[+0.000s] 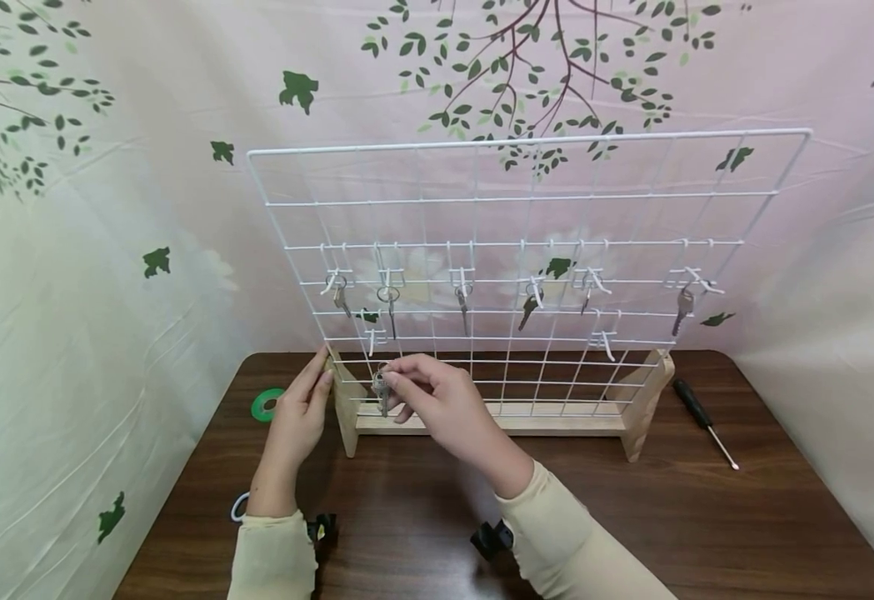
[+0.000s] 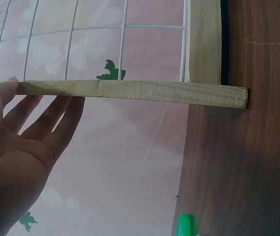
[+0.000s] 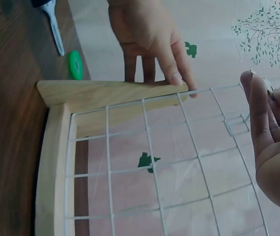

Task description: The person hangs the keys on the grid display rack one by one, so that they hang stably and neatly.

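My right hand point(image 1: 444, 400) pinches a small silver key point(image 1: 382, 390) by its ring between thumb and fingertips. The key hangs down before the lower left of a white wire grid rack point(image 1: 507, 362). In the right wrist view, that hand point(image 3: 277, 147) mostly hides the key. My left hand point(image 1: 302, 408) grips the upper part of the rack's left wooden side support point(image 1: 345, 404). Seen from the left wrist, the thumb lies on one face of the support point(image 2: 145, 92) and the fingers on the other.
Several keys, one of them a silver key point(image 1: 685, 302), hang from white hooks along the grid. Lower down sit a left hook point(image 1: 372, 340) and a right hook point(image 1: 605, 342). A screwdriver point(image 1: 695, 406) lies right of the rack, and a green tape roll point(image 1: 262, 406) lies left.
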A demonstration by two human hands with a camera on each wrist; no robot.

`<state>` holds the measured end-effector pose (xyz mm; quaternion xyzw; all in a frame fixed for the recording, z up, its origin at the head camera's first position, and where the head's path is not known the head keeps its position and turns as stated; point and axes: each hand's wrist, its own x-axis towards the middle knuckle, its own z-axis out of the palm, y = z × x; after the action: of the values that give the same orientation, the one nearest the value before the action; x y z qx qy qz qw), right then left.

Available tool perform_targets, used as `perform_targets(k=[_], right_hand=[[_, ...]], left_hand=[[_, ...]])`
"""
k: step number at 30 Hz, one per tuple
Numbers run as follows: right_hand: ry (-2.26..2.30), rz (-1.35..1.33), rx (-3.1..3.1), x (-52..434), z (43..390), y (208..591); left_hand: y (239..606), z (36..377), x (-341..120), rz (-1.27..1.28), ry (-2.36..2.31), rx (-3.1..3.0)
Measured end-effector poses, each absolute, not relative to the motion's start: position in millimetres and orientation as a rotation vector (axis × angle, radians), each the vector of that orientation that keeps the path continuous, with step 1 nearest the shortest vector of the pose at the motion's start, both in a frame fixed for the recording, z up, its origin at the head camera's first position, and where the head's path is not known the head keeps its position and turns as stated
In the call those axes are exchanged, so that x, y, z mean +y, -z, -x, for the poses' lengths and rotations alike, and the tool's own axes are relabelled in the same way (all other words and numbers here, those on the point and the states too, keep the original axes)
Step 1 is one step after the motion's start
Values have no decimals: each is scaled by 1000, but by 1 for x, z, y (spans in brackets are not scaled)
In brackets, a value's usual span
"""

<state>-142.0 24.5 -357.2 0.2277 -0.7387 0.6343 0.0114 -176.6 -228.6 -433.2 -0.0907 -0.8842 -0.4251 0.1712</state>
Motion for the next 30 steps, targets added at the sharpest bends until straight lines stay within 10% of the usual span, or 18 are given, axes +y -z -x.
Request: perform_targets(k=[30], right_hand=[[-2121,-625,-2356,11,171,360]], left_hand=[[435,177,-228,251,1212,-2501]])
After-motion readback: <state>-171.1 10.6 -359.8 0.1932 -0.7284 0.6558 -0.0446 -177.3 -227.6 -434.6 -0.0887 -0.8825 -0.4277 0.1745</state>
